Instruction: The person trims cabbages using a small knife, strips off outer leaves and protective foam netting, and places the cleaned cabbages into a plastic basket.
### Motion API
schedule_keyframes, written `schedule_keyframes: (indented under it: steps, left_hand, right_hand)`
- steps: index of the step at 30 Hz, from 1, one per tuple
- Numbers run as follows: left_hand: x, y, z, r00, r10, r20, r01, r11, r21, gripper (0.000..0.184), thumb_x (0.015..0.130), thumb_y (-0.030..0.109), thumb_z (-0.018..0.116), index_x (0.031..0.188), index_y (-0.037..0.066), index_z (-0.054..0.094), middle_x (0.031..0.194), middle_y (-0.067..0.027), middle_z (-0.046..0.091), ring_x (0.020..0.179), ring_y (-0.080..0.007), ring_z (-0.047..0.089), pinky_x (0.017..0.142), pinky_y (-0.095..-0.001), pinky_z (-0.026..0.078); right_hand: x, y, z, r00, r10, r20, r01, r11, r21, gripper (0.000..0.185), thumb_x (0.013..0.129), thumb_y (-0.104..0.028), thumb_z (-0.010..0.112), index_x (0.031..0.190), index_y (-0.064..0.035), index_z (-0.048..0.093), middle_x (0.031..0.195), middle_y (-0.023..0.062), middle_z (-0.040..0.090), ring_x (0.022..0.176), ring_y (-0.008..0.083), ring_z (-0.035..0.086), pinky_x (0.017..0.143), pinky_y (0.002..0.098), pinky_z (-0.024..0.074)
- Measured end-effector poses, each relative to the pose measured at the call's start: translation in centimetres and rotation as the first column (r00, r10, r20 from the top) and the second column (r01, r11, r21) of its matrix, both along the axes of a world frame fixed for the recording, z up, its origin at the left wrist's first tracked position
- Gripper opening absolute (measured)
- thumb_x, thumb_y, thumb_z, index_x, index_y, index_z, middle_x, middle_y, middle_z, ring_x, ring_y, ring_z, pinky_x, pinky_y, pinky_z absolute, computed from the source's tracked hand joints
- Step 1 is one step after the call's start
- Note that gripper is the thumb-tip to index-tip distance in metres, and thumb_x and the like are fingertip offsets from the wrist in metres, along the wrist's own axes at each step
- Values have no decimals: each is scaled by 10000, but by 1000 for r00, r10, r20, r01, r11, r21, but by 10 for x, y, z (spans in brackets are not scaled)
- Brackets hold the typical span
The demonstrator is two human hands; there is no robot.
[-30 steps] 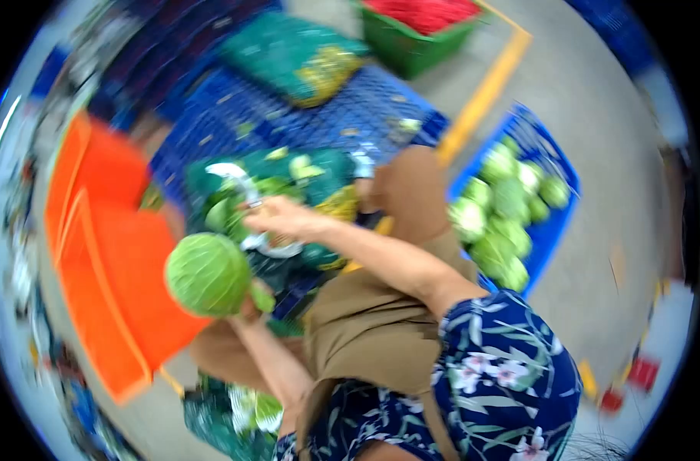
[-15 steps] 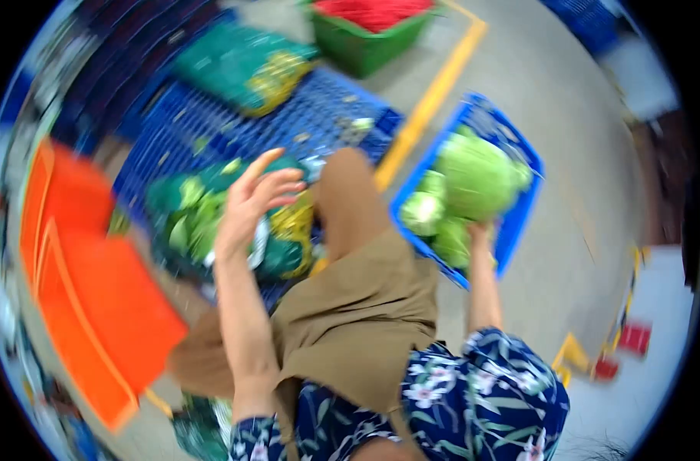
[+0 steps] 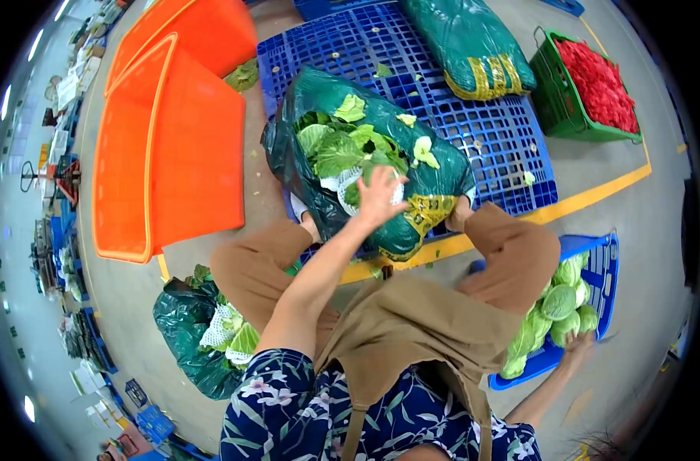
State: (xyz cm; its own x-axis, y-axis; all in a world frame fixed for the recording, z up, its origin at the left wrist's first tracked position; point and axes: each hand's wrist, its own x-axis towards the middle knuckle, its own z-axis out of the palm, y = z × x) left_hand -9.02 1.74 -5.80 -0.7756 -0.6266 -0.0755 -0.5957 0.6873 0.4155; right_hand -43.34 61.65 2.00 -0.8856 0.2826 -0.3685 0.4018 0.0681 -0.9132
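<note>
My left hand, fingers spread, reaches over a cabbage in white netting among loose leaves. They lie on a filled green plastic bag in front of me; whether my fingertips touch the netting is unclear. Off to the right, my right hand is at the near side of a blue basket, beside green cabbages. Its fingers are slightly blurred but look apart, and I make out nothing held in them.
Orange bins stand at the left. The bag lies on a blue pallet with another green bag. A green crate holds red material. Another open green bag sits at lower left, by my knee.
A cabbage passed from my left hand to my right and went to the basket, where my right hand has let go. My left hand has lowered to the netted cabbage. The view has turned.
</note>
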Motion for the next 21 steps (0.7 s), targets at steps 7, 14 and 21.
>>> schedule_keyframes:
  steps: [7,14,21]
  left_hand:
    - [5,-80,-83,934,-138,329,160,986,-43,861,612,484,793,1369,333,414,1530,-41,197,1418,-333,112,1004,-774,69]
    - [116,-192,-171,867,199,456,-200,979,-46,581,818,157,567,1365,295,427,1517,44,250,1293,-264,382,1054,-580,238]
    - [102,-198,-162,901,207,380,-240,970,41,655,715,162,676,1326,268,465,1478,3,311,1272,-299,393,996,-588,283]
  right_hand:
    - [76,-388,102,765,618,-183,-616,784,75,431,905,-221,594,1267,-11,495,1182,96,557,885,185,625,674,295,523]
    - [206,-573,-62,389,898,204,-861,434,-267,408,882,-173,618,1217,43,529,1129,169,581,901,225,638,712,316,550]
    - [237,-600,-193,-396,863,314,-850,-474,231,334,755,-123,611,1075,-34,641,831,147,661,729,248,618,702,331,489]
